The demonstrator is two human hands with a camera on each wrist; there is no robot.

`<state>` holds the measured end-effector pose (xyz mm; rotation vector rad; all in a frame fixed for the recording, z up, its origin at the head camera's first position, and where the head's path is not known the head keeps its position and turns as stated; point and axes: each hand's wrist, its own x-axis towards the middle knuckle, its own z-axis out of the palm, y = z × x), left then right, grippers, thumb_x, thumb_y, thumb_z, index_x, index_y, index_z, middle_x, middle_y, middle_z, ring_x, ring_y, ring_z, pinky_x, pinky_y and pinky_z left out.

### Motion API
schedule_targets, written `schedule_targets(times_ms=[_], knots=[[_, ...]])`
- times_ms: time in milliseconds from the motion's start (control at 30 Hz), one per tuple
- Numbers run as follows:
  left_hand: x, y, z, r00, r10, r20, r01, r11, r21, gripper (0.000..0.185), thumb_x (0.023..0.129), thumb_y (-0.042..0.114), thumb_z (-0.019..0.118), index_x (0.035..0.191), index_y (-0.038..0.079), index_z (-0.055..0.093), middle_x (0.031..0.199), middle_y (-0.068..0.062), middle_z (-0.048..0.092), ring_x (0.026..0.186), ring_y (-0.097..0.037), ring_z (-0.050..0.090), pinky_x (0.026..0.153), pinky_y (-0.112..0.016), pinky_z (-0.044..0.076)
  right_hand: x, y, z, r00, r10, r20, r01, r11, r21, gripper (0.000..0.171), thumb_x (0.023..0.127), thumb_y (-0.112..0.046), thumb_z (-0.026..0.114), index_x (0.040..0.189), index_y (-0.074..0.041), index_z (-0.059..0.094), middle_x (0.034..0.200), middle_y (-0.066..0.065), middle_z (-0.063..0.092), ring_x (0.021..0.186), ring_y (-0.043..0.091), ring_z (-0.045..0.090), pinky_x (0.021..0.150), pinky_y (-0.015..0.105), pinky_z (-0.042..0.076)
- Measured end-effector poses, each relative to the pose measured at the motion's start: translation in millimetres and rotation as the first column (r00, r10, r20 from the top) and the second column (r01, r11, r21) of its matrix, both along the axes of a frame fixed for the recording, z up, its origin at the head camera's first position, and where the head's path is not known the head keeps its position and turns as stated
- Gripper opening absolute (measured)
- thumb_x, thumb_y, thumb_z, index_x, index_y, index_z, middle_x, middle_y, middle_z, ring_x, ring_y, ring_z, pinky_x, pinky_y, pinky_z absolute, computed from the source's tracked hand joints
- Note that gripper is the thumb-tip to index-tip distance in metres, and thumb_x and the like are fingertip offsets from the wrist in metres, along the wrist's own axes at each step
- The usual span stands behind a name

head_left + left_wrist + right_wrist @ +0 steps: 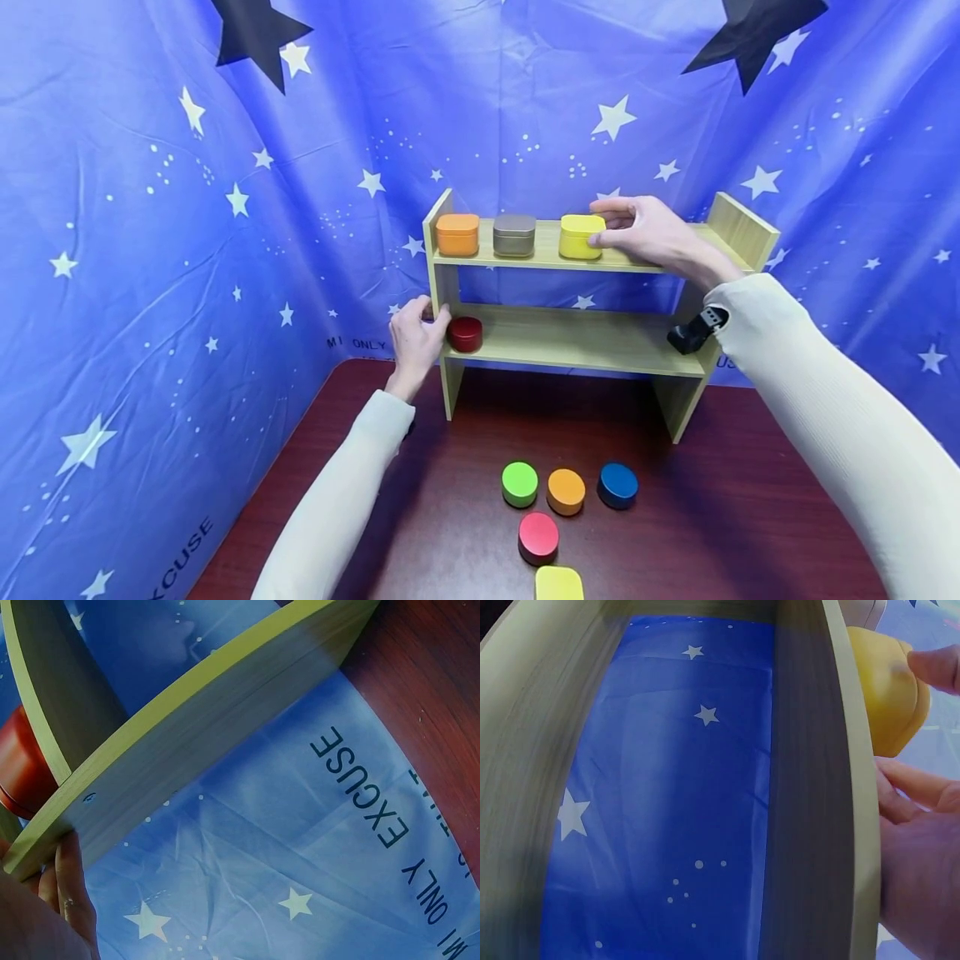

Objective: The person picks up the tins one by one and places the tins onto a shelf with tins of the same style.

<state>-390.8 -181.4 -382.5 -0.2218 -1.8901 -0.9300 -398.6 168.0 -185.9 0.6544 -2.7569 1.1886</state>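
Note:
A two-tier wooden shelf (570, 340) stands on the table. My left hand (417, 337) grips its left side panel (187, 727), thumb at the front edge and fingers on the outer face. Just inside that panel, a dark red round tin (466, 335) sits on the lower tier. On the upper tier my right hand (651, 232) holds a yellow square tin (581, 238) at its right side, the thumb against it in the right wrist view. To its left stand a grey tin (513, 236) and an orange square tin (457, 235).
On the dark red table (420, 517) before the shelf lie a green round tin (519, 483), an orange round tin (566, 491), a blue one (618, 485), a red one (538, 537) and a yellow square tin (558, 583). A blue star-patterned cloth (480, 108) hangs behind.

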Motion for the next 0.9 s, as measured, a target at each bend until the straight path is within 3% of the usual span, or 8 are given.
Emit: schedule_targets(times_ms=[133, 367, 633, 900], knots=[[0.8, 0, 1.7, 1.0, 0.0, 0.016, 0.0, 1.0, 0.0, 0.029, 0.088, 0.018, 0.075, 0.07, 0.002, 0.059, 0.066, -0.018, 0.058, 0.062, -0.039, 0.055, 0.064, -0.044, 0.04, 5.8, 4, -0.2, 1.0, -0.007, -0.001, 0.007, 1.0, -0.018, 0.071, 0.099, -0.026, 0.075, 0.161, -0.003, 0.049, 0.155, 0.027, 0.06, 0.123, 0.009, 0.063, 0.096, 0.01, 0.044], [1.3, 1, 3.4, 1.0, 0.002, 0.018, -0.002, 1.0, 0.001, 0.03, 0.088, 0.019, 0.075, 0.069, 0.002, 0.058, 0.065, -0.019, 0.057, 0.063, -0.039, 0.054, 0.064, -0.043, 0.039, 14.3, 16, -3.0, 1.0, -0.015, -0.01, 0.015, 0.999, -0.049, 0.068, 0.101, -0.028, 0.074, 0.158, -0.001, 0.051, 0.152, 0.022, 0.064, 0.102, -0.013, 0.063, 0.091, 0.006, 0.048], [2.8, 3, 2.6, 1.0, -0.006, 0.012, 0.006, 1.0, 0.005, 0.031, 0.088, 0.018, 0.075, 0.069, 0.002, 0.056, 0.064, -0.016, 0.054, 0.061, -0.037, 0.051, 0.064, -0.041, 0.038, 24.8, 28, -5.9, 1.0, -0.023, -0.01, 0.022, 0.999, -0.035, 0.067, 0.101, -0.026, 0.075, 0.158, 0.001, 0.051, 0.153, 0.021, 0.064, 0.099, -0.017, 0.064, 0.089, 0.005, 0.049], [3.5, 2, 0.6, 1.0, 0.002, 0.023, -0.002, 1.0, 0.009, 0.03, 0.088, 0.018, 0.075, 0.069, 0.003, 0.058, 0.065, -0.017, 0.057, 0.062, -0.036, 0.053, 0.064, -0.041, 0.039, 38.7, 34, -11.2, 0.998, -0.029, -0.048, 0.026, 0.997, -0.067, 0.06, 0.1, -0.021, 0.077, 0.151, 0.002, 0.057, 0.135, 0.009, 0.074, 0.097, -0.015, 0.066, 0.088, 0.005, 0.051]])
